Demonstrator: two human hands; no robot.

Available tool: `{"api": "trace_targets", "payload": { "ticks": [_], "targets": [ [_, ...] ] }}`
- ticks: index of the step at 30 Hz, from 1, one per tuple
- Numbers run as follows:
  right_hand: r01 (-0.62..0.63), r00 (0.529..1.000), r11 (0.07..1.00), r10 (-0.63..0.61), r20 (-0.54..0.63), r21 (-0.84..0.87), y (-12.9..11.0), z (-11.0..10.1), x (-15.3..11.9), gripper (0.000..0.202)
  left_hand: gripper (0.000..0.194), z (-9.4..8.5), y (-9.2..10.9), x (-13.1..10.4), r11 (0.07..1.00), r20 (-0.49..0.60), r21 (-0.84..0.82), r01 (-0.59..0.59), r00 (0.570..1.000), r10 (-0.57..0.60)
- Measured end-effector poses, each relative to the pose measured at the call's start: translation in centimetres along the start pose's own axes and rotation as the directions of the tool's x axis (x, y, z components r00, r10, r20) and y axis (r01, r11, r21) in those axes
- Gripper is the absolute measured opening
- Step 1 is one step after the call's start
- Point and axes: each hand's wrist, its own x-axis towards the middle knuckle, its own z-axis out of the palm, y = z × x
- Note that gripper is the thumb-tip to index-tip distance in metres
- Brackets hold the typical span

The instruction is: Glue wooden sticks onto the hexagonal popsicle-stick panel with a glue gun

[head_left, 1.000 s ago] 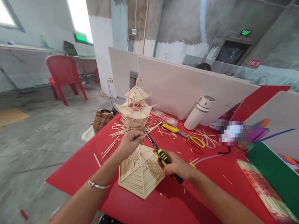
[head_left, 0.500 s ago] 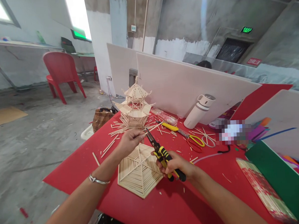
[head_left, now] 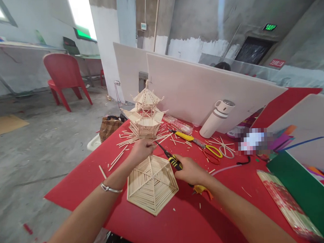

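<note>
My left hand [head_left: 142,152] is pinched closed above the back edge of a hexagonal stick panel [head_left: 153,185]; what its fingertips hold is too small to make out. Black-and-yellow pliers [head_left: 175,162] are gripped in my right hand [head_left: 189,170], their jaws pointing to the left hand's fingertips. The panel lies flat on the red tabletop [head_left: 160,231]. Behind my left hand stands a tiered pagoda model [head_left: 147,115] made of sticks. Loose sticks [head_left: 118,157] are scattered around its base.
Yellow-handled cutters [head_left: 184,136], scissors [head_left: 214,151] and a white bottle [head_left: 216,119] are toward the back. An orange-yellow tool [head_left: 202,191] shows beneath my right forearm. Packaged sticks [head_left: 287,202] lie at the right by a green box [head_left: 302,191]. White boards [head_left: 198,84] stand behind.
My right hand has turned over the pliers, so less of their handles shows. The orange-yellow tool under the forearm has come into view. My left hand has shifted slightly left.
</note>
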Motion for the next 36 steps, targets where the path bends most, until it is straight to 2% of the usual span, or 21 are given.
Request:
{"api": "trace_targets", "payload": {
  "ticks": [2, 3, 5, 7, 11, 14, 17, 20, 22, 24, 26, 29, 32, 34, 36],
  "targets": [
    [-0.069, 0.991, 0.938, 0.024, -0.134, -0.339, 0.2, -0.5, 1.0, 0.051, 0.036, 0.2, -0.4, 0.6, 0.978, -0.018, 0.208, 0.011, 1.0, -0.007],
    [-0.112, 0.986, 0.9, 0.05, -0.156, -0.42, 0.4, -0.8, 1.6, 0.054, 0.034, 0.3, -0.6, 0.8, 0.961, -0.03, 0.277, 0.008, 1.0, 0.0],
    [-0.163, 0.985, 0.867, 0.112, -0.134, -0.471, 1.2, -1.5, 3.0, 0.053, 0.029, 0.5, -1.0, 1.1, 0.94, -0.039, 0.34, -0.014, 0.999, 0.029],
    [-0.169, 0.985, 0.868, 0.133, -0.11, -0.466, 2.2, -2.4, 4.5, 0.053, 0.023, 0.6, -1.3, 1.3, 0.943, -0.032, 0.325, -0.073, 0.996, 0.088],
    [-0.166, 0.985, 0.872, 0.12, -0.127, -0.461, 4.3, -3.5, 6.1, 0.061, 0.02, 0.2, -1.9, 1.4, 0.958, -0.072, 0.149, -0.246, 0.963, 0.259],
    [-0.13, 0.99, 0.886, 0.092, -0.104, -0.445, 5.5, -3.7, 6.1, 0.059, 0.014, -0.3, -2.2, 1.3, 0.966, -0.068, 0.085, -0.243, 0.966, 0.249],
    [-0.086, 0.994, 0.899, 0.048, -0.101, -0.429, 6.2, -3.3, 5.6, 0.069, 0.013, -0.5, -2.2, 1.4, 0.962, -0.021, 0.084, -0.258, 0.965, 0.261],
    [-0.042, 0.984, 0.911, -0.034, -0.174, -0.411, 5.5, -3.0, 4.9, 0.076, 0.02, 0.2, -1.9, 1.6, 0.947, 0.028, 0.035, -0.321, 0.947, 0.32],
    [0.082, 0.965, 0.947, -0.152, -0.212, -0.31, 4.3, -2.6, 4.4, 0.065, 0.019, 0.9, -1.4, 1.7, 0.941, 0.084, -0.023, -0.337, 0.938, 0.337],
    [0.227, 0.946, 0.964, -0.252, -0.204, -0.138, 2.9, -2.2, 4.0, 0.052, 0.014, 1.6, -0.9, 1.7, 0.941, 0.128, -0.08, -0.33, 0.932, 0.338],
    [0.284, 0.938, 0.956, -0.292, -0.185, -0.069, 1.7, -1.4, 3.7, 0.036, 0.009, 2.0, -0.5, 1.7, 0.94, 0.151, -0.114, -0.32, 0.93, 0.335],
    [0.258, 0.927, 0.956, -0.286, -0.243, -0.144, 0.8, -0.2, 3.8, 0.023, 0.006, 1.8, -0.6, 1.7, 0.942, 0.17, -0.072, -0.329, 0.926, 0.336],
    [0.153, 0.936, 0.976, -0.193, -0.295, -0.152, 0.6, 0.5, 4.1, 0.021, 0.011, 0.8, -1.3, 1.7, 0.924, 0.235, 0.062, -0.377, 0.905, 0.354],
    [0.132, 0.945, 0.981, -0.169, -0.281, -0.144, 0.6, 0.2, 3.6, 0.023, 0.015, 0.2, -1.7, 1.8, 0.893, 0.299, 0.123, -0.433, 0.874, 0.383],
    [0.12, 0.946, 0.98, -0.161, -0.282, -0.158, 1.1, -0.7, 2.0, 0.028, 0.017, -0.3, -1.9, 2.0, 0.876, 0.294, 0.148, -0.459, 0.866, 0.404]
  ]
}}
